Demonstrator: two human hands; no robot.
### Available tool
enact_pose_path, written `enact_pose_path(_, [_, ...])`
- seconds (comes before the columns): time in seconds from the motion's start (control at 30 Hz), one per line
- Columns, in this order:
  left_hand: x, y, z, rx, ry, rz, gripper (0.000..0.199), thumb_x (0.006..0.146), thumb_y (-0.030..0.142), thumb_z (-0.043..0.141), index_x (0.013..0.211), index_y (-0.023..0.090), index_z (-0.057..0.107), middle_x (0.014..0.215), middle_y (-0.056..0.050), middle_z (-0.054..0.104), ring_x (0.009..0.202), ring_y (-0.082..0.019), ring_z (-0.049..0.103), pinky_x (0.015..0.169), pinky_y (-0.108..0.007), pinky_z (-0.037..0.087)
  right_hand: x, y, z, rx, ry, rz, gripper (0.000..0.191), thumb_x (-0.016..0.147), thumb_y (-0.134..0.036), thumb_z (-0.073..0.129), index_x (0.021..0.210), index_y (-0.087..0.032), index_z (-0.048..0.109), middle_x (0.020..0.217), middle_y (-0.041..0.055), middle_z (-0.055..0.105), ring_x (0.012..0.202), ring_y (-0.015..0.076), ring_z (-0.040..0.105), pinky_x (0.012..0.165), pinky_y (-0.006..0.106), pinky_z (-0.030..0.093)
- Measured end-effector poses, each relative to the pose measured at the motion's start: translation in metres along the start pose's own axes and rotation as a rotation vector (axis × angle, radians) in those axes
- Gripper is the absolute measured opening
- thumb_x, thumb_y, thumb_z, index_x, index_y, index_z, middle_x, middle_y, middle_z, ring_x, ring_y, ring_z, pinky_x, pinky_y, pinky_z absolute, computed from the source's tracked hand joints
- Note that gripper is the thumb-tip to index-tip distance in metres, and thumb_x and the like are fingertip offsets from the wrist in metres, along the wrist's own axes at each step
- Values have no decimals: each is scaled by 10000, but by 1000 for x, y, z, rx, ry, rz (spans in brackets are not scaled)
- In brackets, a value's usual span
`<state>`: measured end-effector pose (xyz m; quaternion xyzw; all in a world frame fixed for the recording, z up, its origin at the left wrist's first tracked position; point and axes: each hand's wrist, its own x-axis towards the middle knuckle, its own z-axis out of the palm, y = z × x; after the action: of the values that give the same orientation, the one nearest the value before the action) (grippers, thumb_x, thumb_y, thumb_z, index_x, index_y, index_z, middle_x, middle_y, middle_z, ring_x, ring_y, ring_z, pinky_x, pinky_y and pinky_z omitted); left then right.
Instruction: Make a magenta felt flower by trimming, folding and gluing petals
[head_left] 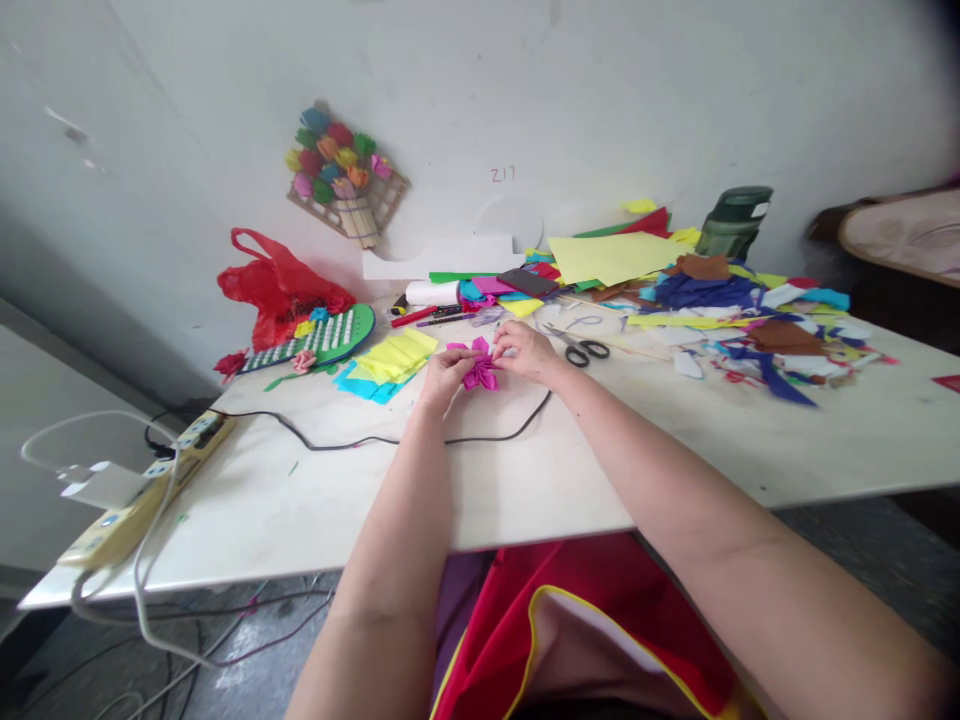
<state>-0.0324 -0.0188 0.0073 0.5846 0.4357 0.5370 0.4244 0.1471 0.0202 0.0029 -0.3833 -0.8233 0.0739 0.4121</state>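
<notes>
Magenta paper flower (481, 378) — between both hands, over the near middle of the white table (525, 490). Left hand (448, 378): thumb and fingers pinching the flower's left side. Right hand (523, 352): at its upper right, fingers bent in close to the petals; can't tell if the tips grip paper.

Black-handled scissors (585, 352) lie just beside the right hand. Yellow sheets (397, 355) overlap blue sheets (373, 384), left of the flower. Black cable (360, 441) runs across the table, nearer the person than the flower.

Further left: red plastic bag (274, 285), green board with white pieces (341, 335), power strip (150, 490) at the table's left end. Right side — heap of mixed coloured scraps (780, 335), dark green bottle (733, 222) upright behind it. Multicoloured flower piece (341, 165) on the wall.
</notes>
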Motion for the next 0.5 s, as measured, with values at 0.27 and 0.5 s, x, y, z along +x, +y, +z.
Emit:
enact_pose_path(0.27, [3,-4,-2,64,20,29,212,622,235,656,782,141,759,770,-67,724,692,-143,622,672,-247,473,0,-2,-3,55,-61,-88,92,656,-141,690,583,-194,680,888,49,664,842,184,592,752,303,457])
enact_pose_path(0.5, [2,-4,-2,108,15,38,220,632,235,646,794,138,761,756,-65,720,691,-151,622,676,-255,471,1,1,0,61,-56,-122,123,634,-98,668,560,-195,664,818,41,689,815,183,599,734,296,452])
